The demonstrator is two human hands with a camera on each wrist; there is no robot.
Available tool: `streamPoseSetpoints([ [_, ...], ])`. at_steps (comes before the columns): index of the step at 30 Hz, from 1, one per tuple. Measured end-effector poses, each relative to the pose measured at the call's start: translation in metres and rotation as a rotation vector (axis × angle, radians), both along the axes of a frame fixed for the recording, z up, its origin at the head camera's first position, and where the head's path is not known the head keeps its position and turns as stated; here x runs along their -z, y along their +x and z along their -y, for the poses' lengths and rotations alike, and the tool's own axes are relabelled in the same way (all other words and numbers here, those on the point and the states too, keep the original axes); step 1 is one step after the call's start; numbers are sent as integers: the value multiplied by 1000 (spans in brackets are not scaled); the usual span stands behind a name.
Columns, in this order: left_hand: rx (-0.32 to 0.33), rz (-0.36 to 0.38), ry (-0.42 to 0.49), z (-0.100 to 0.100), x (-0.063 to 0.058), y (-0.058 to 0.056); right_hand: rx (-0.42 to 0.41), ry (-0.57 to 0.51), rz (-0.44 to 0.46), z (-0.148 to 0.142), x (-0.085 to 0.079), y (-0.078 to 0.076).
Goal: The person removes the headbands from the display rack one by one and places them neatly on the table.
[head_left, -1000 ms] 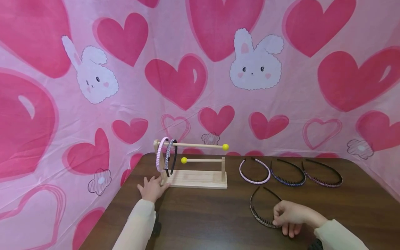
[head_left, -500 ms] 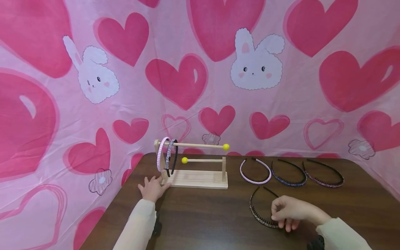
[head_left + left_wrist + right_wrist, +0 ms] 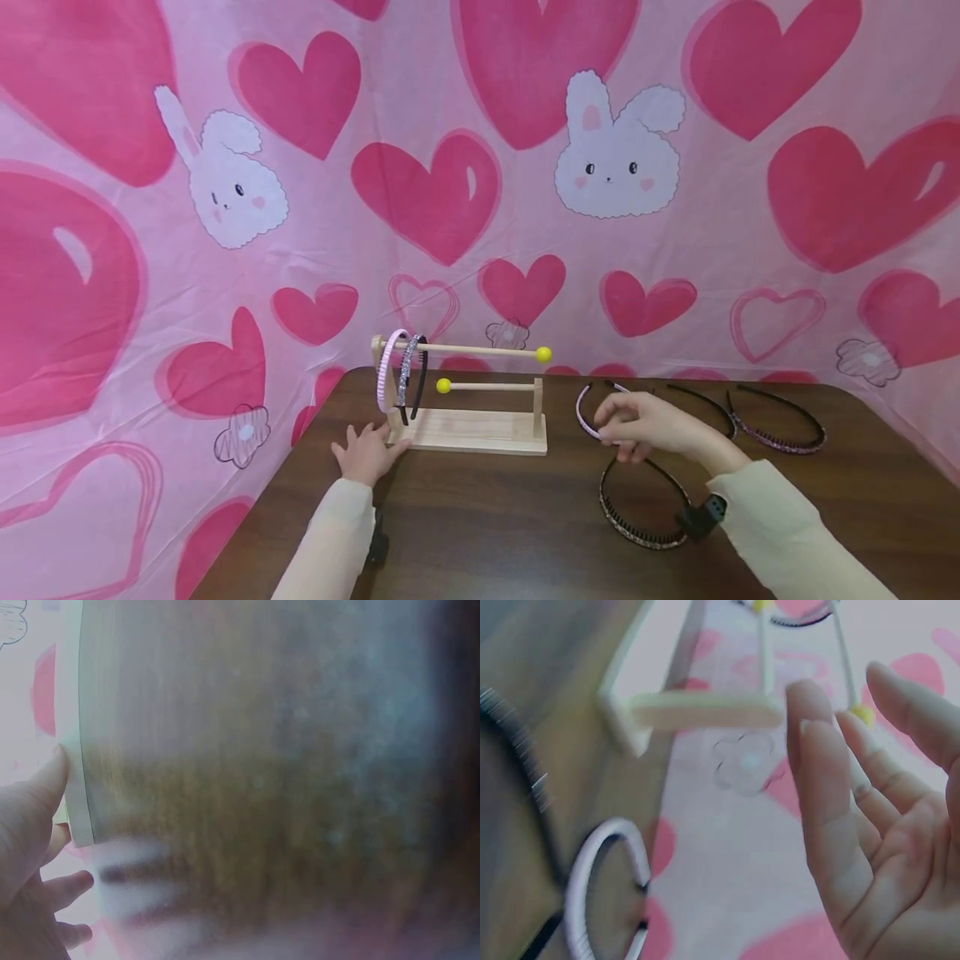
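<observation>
My left hand (image 3: 367,457) rests with spread fingers at the left end of a wooden stand (image 3: 472,431), thumb against its base (image 3: 71,750). On the stand's upper rod hang a lilac ribbed headband (image 3: 384,375) and a silver glittery headband (image 3: 406,367). My right hand (image 3: 645,425) hovers over another lilac headband (image 3: 583,412) on the table and partly hides it. In the right wrist view, the fingers of that hand (image 3: 885,802) are apart with nothing between them. Nearer me lies a black headband (image 3: 637,537) with a glittery front, partly under the right wrist.
A headband (image 3: 708,398), mostly hidden by the right hand, and a purple glittery headband (image 3: 787,444) lie at the back right of the brown table (image 3: 480,525). The stand's rods end in yellow balls (image 3: 543,354). A heart-patterned cloth (image 3: 450,83) hangs behind.
My right hand has let go of the black glittery headband and moved away, up over the lilac one on the table. The left hand stays at the stand.
</observation>
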State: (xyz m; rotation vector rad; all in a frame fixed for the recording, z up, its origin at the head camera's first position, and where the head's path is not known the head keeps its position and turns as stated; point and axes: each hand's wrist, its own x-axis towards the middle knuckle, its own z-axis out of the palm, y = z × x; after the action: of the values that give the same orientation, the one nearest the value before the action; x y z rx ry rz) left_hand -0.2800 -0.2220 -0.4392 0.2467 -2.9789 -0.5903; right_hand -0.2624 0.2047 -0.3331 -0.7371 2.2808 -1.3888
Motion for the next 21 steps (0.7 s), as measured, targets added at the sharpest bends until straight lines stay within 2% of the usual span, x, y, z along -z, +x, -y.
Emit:
streamPoseSetpoints([
  [5,-3,-2,-6,0,1,-1,62,-31,-60,39,-18,-16],
  [14,1,-12,-3,-1,2,0,113,-135,-119,106,-44,-38],
  [21,-3,-10,-7,1,4,-4,156,-179,-126,152,-52,-49],
])
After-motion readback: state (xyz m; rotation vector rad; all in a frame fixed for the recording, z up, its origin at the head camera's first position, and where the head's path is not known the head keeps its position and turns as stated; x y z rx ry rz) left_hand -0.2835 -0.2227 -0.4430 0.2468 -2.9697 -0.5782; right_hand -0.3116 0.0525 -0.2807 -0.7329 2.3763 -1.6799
